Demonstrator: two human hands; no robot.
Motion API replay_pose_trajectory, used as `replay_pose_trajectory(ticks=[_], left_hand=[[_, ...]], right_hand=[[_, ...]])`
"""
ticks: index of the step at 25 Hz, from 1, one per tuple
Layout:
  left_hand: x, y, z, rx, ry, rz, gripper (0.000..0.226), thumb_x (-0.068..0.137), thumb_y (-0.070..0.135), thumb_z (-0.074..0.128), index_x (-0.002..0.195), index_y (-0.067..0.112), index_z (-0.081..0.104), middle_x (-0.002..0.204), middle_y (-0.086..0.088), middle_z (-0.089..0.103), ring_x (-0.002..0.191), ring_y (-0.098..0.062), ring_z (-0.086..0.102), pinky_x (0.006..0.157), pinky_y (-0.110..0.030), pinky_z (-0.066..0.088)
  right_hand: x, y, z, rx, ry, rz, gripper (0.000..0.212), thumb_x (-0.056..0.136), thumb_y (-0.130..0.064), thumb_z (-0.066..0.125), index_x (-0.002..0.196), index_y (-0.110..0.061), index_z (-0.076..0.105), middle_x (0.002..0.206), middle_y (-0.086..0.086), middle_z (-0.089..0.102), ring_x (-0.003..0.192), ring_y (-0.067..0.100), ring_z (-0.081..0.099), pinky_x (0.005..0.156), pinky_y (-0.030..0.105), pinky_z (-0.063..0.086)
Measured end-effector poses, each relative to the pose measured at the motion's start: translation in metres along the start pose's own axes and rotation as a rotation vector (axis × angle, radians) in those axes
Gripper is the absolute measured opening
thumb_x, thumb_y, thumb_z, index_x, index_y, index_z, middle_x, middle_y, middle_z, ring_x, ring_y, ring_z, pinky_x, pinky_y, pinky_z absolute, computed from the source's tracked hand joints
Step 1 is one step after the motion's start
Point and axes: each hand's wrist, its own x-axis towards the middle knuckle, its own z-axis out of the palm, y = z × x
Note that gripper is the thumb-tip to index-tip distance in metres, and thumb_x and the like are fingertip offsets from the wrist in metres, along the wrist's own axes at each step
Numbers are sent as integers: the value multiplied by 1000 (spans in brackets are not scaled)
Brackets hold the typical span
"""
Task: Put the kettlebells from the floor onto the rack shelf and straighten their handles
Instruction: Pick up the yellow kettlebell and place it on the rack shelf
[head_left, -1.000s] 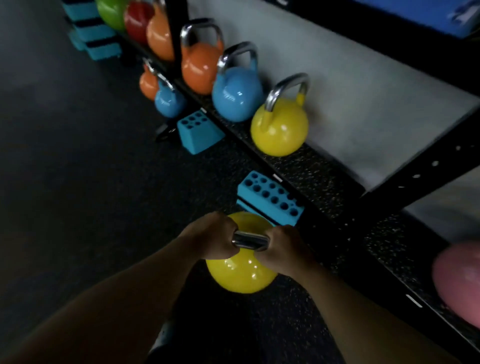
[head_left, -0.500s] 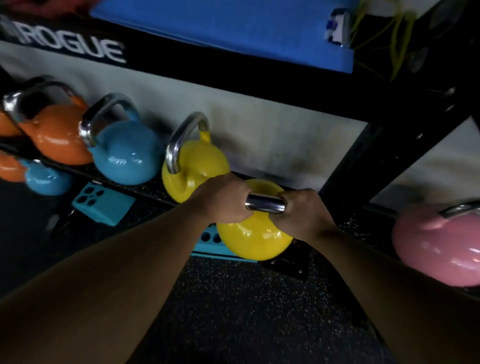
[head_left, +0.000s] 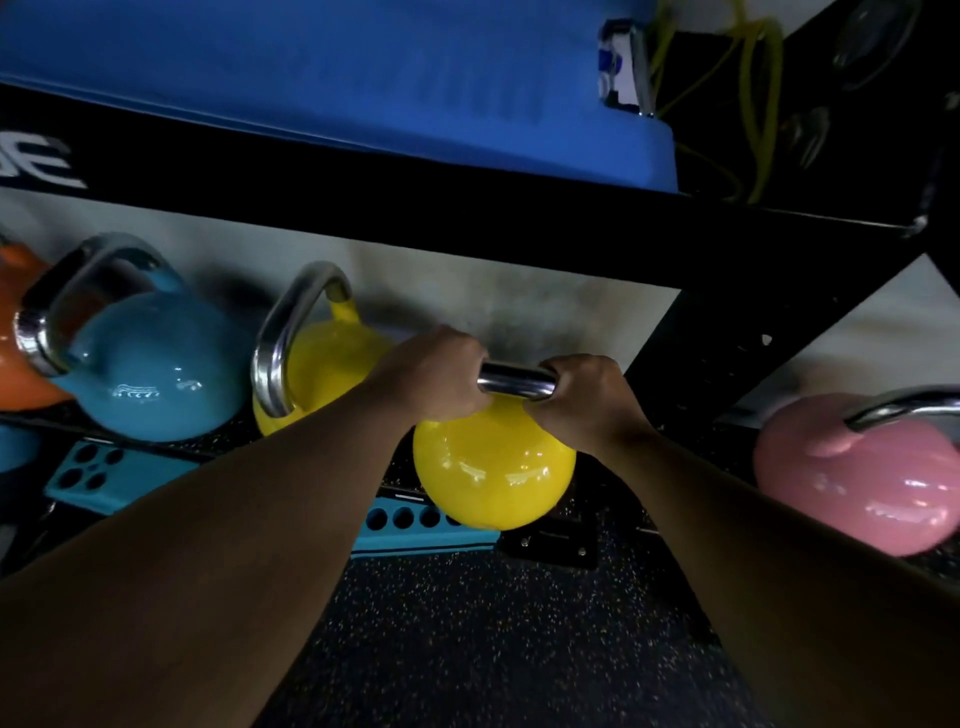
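Observation:
A yellow kettlebell (head_left: 493, 467) with a chrome handle hangs in the air in front of the rack's bottom shelf (head_left: 228, 431). My left hand (head_left: 434, 376) and my right hand (head_left: 584, 392) both grip its handle, one at each end. On the shelf to the left stand a second yellow kettlebell (head_left: 322, 369), a blue kettlebell (head_left: 156, 371) and part of an orange kettlebell (head_left: 15, 358). A pink kettlebell (head_left: 862, 478) sits on the shelf at the right, past the black upright.
A black rack upright (head_left: 727, 353) slants between the held kettlebell and the pink one. A black crossbeam (head_left: 415, 218) with a blue mat (head_left: 337, 73) on it runs overhead. Teal perforated blocks (head_left: 98, 478) lie on the speckled floor (head_left: 493, 639) below the shelf.
Both hands have carried the yellow kettlebell up from near the floor toward the shelf gap beside the other yellow one. The view has swung closer to the rack.

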Motion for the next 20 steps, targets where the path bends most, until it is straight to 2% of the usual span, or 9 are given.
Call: replay_pose_trajectory(ticks=[3, 6, 8, 10, 12, 14, 16, 18, 20], left_hand=[[15, -4, -1, -33, -23, 4, 23, 65, 32, 64, 81, 18, 71, 74, -9, 70, 67, -29, 65, 56, -27, 40], [14, -5, 0, -46, -29, 3, 17, 68, 31, 66, 80, 19, 69, 68, -3, 65, 62, -24, 61, 51, -25, 35], [10, -4, 1, -70, -18, 12, 12, 71, 28, 68, 81, 20, 68, 65, 1, 60, 60, -21, 58, 49, -24, 34], [7, -3, 3, -139, 20, 12, 15, 71, 21, 70, 84, 23, 62, 68, 2, 60, 63, -23, 61, 51, -27, 39], [4, 0, 6, -228, 70, -15, 31, 71, 15, 72, 92, 26, 52, 78, 0, 65, 68, -23, 64, 54, -30, 46], [-3, 3, 9, -261, 135, -19, 43, 71, 16, 75, 104, 27, 49, 95, 0, 65, 82, -22, 65, 62, -31, 49], [-12, 8, 12, -147, 213, 13, 67, 68, 23, 79, 125, 29, 44, 116, -2, 56, 109, -25, 55, 81, -39, 51], [-25, 23, 12, 114, 251, 92, 91, 65, 30, 78, 143, 28, 31, 136, -4, 44, 130, -28, 37, 103, -48, 41], [-38, 47, 9, 257, 281, 146, 93, 65, 35, 74, 146, 24, 30, 144, -5, 38, 137, -30, 29, 110, -51, 31]], right_hand=[[10, 3, 0, 21, -26, 46, 11, 69, -20, 65, 79, -22, 68, 58, -8, 54, 56, 17, 56, 46, 18, 33], [9, 2, -1, 16, -40, 35, 11, 71, -20, 65, 81, -21, 69, 59, -5, 57, 56, 16, 57, 44, 17, 33], [7, 1, -2, 19, -57, 43, 7, 73, -19, 63, 78, -24, 63, 60, -7, 54, 57, 17, 55, 45, 18, 31], [6, -1, -1, 30, -49, 62, 10, 74, -18, 62, 81, -24, 59, 68, -3, 56, 66, 21, 56, 50, 21, 32], [3, -3, 1, 17, -17, 79, 20, 76, -17, 62, 96, -18, 58, 88, 7, 59, 83, 27, 56, 62, 28, 39], [-3, -8, 2, 41, 2, 108, 39, 78, -18, 65, 115, -16, 52, 106, 12, 56, 98, 31, 54, 77, 37, 49], [-13, -10, -2, 88, -4, 116, 58, 82, -22, 69, 134, -18, 42, 122, 14, 51, 112, 31, 51, 91, 42, 49], [-34, -4, -11, 105, -28, 90, 71, 86, -25, 68, 146, -19, 31, 137, 14, 43, 125, 30, 45, 100, 41, 46], [-59, 8, -23, 92, -62, 61, 72, 88, -29, 67, 149, -19, 29, 141, 14, 41, 130, 29, 42, 104, 42, 43]])
